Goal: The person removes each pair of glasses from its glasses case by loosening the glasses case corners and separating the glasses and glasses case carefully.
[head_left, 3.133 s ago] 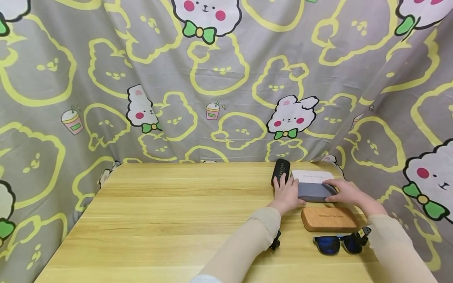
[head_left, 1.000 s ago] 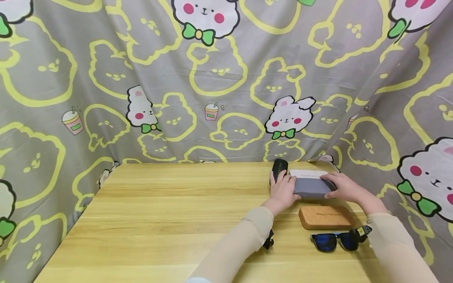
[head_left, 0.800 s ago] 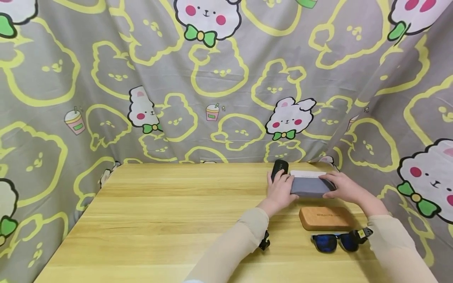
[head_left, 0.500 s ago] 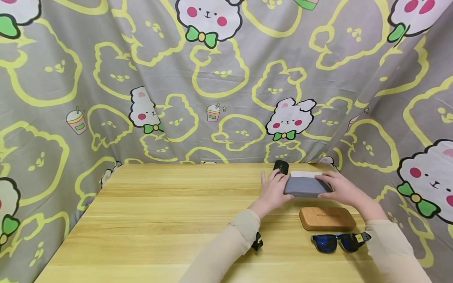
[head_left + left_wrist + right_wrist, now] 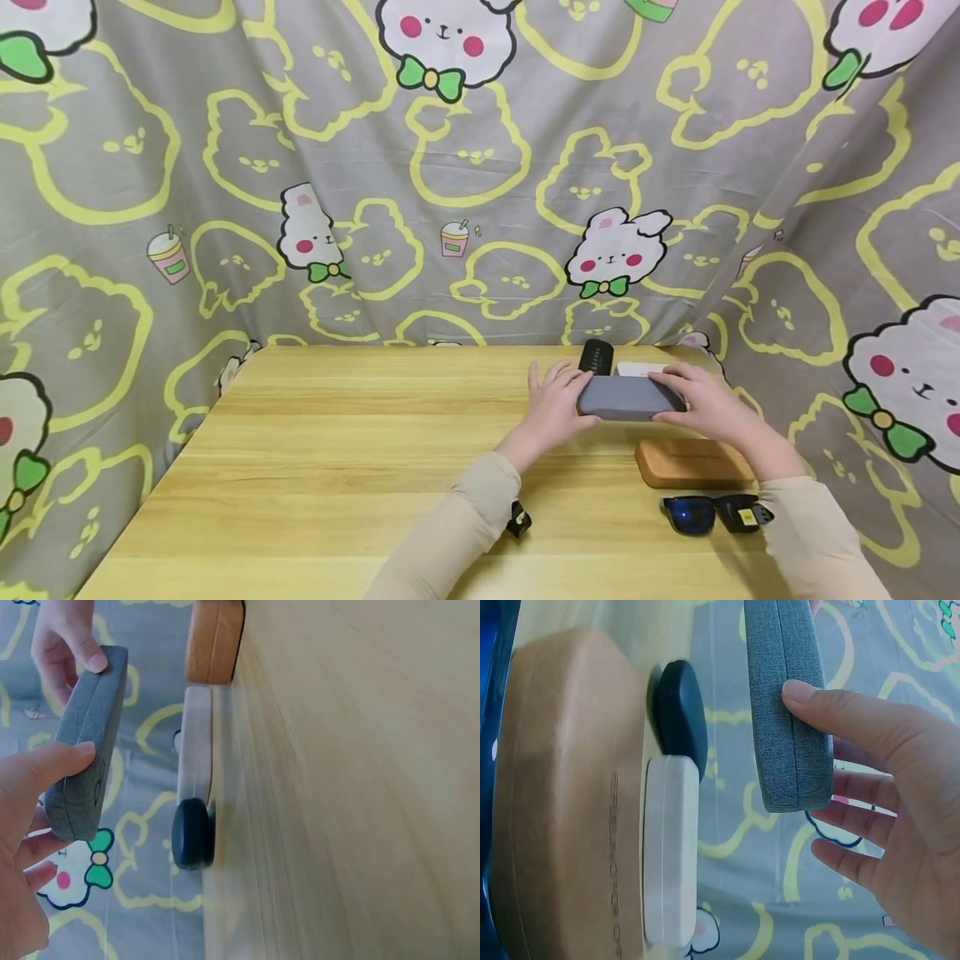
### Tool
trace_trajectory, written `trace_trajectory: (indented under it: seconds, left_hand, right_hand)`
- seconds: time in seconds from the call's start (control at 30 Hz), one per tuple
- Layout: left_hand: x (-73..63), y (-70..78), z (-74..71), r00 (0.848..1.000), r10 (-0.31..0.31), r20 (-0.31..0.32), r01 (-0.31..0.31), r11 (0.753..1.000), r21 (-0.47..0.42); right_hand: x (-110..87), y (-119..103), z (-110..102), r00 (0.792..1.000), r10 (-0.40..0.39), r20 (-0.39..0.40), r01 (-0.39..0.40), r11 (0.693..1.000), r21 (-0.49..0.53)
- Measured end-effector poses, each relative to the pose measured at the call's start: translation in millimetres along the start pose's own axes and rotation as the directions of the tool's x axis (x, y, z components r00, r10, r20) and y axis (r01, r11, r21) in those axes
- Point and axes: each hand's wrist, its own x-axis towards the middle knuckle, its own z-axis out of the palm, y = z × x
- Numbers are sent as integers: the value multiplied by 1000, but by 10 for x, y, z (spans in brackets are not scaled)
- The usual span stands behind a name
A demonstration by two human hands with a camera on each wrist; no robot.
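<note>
A grey fabric glasses case point(image 5: 632, 398) is held up level between both hands. In the left wrist view, my left hand point(image 5: 30, 787) grips one end of the grey case point(image 5: 88, 727), thumb on the seam side and fingers behind it. At the other end, my right hand point(image 5: 900, 765) pinches the case in the right wrist view, its thumb across the seam. The case is closed and clear of the table. Behind it lies a white glasses case point(image 5: 671, 847), partly covered in the head view. Beside that is a rounded black case point(image 5: 596, 357) with small lettering.
A brown glasses case point(image 5: 693, 463) lies nearer the front, by the right forearm. Closer still are dark blue-lensed sunglasses point(image 5: 693, 515), one end overlapped by the right sleeve. Wood-grain table point(image 5: 360, 467) stretches to the left; a patterned curtain point(image 5: 480, 167) hangs behind.
Both hands have lifted the grey case from beside the white one and carried it left. More of the black case shows now. The brown case and sunglasses stay put.
</note>
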Motion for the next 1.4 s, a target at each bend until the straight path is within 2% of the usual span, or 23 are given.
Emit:
trace_trajectory:
  seconds: [0.23,0.43,0.7,1.1,1.4]
  left_hand:
    - [-131,-111,-94,1000,-13,7,13,999,-33]
    - [-271,-220,-153,1000,-13,-14,13,999,-39]
    - [-435,-320,-202,999,-30,-12,29,998,-61]
    - [-593,-386,-193,995,-80,57,85,993,-81]
    - [-687,-370,-193,977,-157,147,171,981,-87]
  right_hand:
    - [41,-165,24,1000,-27,-16,28,998,49]
    - [68,-325,67,1000,14,25,-16,997,81]
    - [75,-445,219,999,-34,-32,37,996,80]
    - [71,-574,432,999,13,52,-18,995,102]
    - [72,-661,572,994,18,105,-29,994,106]
